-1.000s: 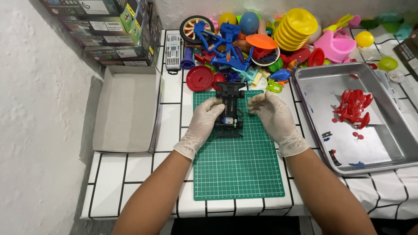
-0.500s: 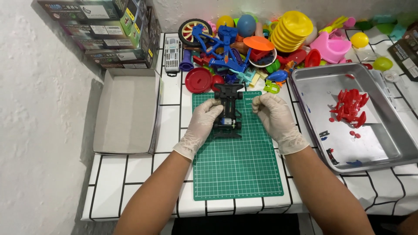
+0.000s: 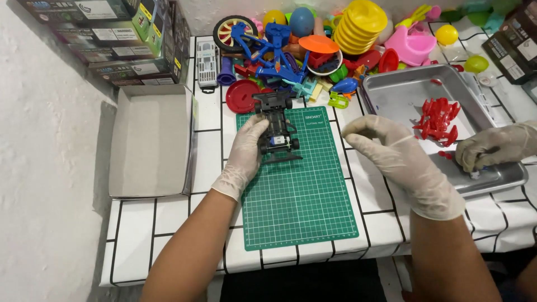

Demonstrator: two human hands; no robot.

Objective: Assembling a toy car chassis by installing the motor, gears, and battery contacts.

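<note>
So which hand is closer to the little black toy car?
Left. The left hand touches the toy car along its side on the green mat. The right hand hovers apart from it, over the mat's right edge near the metal tray.

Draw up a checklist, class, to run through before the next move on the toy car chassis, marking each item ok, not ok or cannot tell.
1. Left hand steadies the toy car chassis: ok.
2. Chassis sits on the green cutting mat: ok.
3. Right hand is on the chassis: not ok, it hovers apart.
4. Right hand holds a part: cannot tell.
5. Red parts lie in the metal tray: ok.
6. Another person's gloved hand is out of the tray: not ok.
</note>
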